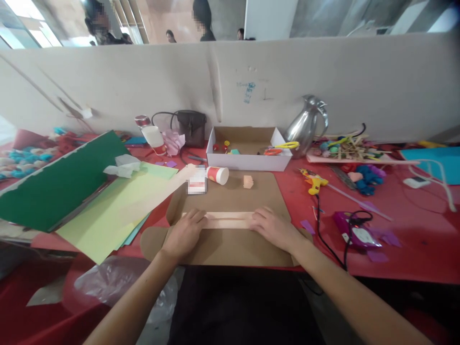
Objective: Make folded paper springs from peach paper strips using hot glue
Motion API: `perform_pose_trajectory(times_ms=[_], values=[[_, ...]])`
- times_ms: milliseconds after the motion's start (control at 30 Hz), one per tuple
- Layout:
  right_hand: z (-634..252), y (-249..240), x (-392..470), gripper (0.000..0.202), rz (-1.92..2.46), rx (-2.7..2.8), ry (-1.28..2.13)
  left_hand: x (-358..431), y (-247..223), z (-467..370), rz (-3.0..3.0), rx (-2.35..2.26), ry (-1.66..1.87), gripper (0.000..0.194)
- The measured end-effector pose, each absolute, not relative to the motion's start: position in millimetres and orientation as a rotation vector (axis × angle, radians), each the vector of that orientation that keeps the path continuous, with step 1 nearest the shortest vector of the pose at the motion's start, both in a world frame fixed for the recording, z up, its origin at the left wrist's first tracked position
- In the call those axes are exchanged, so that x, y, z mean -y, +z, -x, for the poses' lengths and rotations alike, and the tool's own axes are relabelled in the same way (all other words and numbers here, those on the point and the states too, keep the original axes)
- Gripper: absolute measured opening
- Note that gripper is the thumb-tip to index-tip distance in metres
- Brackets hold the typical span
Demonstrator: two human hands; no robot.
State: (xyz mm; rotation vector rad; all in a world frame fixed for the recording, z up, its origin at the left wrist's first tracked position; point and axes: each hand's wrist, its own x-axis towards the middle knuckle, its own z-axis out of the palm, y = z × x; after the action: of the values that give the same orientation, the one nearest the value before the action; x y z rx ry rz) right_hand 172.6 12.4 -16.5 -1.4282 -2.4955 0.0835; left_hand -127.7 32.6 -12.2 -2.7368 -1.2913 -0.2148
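Observation:
A pale peach paper strip [228,222] with a lengthwise fold lies across the brown cardboard sheet [233,249]. My left hand [187,232] grips the strip's left end, fingers pressed together on it. At the other end, my right hand [276,229] holds it the same way. Beyond the hands, a red-and-white paper cup [223,176] rests on its side. A small folded peach paper piece [247,181] stands right of the cup. To the left, a blurred white packet [197,186] touches a long pale paper strip [163,189].
A white box [247,161] with small items stands behind the cardboard. Coloured sheets [104,220] and a green box [64,184] are at left. On the right are a metal jug [304,127], a yellow glue gun [316,184] and a purple corded device [355,232].

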Motion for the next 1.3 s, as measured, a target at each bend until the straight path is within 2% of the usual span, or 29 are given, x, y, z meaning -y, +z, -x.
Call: perform_pose_trajectory(times_ms=[133,333,500,667,800,1067,1300], values=[[-173,-8,-14,0.032,1.265,2.647,0.038,-33,-4,127,2.820,1.197,-0.191,0.029],[-165,-5,-11,0.040,1.367,2.620,-0.057,-29,7,114,2.767,1.229,-0.165,0.024],[-164,-6,-9,0.028,1.333,2.616,-0.036,-31,4,113,2.793,1.137,-0.150,0.030],[-164,-13,-14,0.023,1.397,2.396,0.296,-41,5,116,2.860,1.401,-0.304,0.031],[-161,-16,-24,0.026,1.526,2.189,0.571,-56,8,112,2.878,1.621,-0.231,0.029],[-156,-6,-44,0.023,1.764,2.153,0.713,-71,10,105,2.946,1.888,-0.178,0.023],[-151,-7,-52,0.021,1.872,2.149,0.600,-82,9,100,2.801,2.068,-0.023,0.022]])
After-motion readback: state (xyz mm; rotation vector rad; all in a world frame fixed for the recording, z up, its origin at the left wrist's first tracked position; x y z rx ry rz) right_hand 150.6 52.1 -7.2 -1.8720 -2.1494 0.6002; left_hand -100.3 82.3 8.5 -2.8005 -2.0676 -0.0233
